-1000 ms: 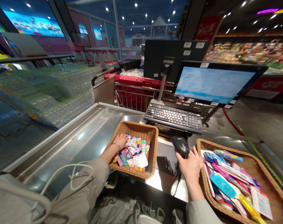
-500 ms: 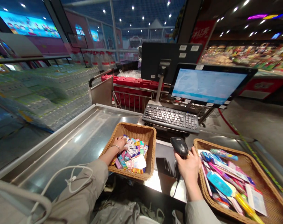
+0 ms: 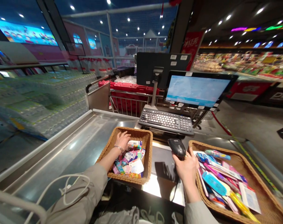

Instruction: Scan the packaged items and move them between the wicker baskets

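Note:
My left hand (image 3: 123, 140), with a bracelet at the wrist, is over the back left part of a wicker basket (image 3: 150, 155). Its fingers are stretched out and spread, and I see nothing held in them. Below and beside it in the basket lies a heap of small colourful packets (image 3: 132, 157). My right hand (image 3: 186, 166) is wrapped round a black barcode scanner (image 3: 176, 147), whose head points away from me and to the left. The scanner is above the counter between two baskets, its cord hanging down below my hand.
At right stands a second wicker basket (image 3: 269, 199) of toothbrush-like packs and a yellow-handled brush (image 3: 241, 205). Behind are a keyboard (image 3: 166, 120) and a lit monitor (image 3: 195, 90). A metal counter (image 3: 73, 149) extends left; a pale cable (image 3: 62, 177) crosses my left sleeve.
My left hand has lifted off the packets toward the basket's back rim, its fingers now spread. My right hand still holds the scanner. The view has shifted slightly.

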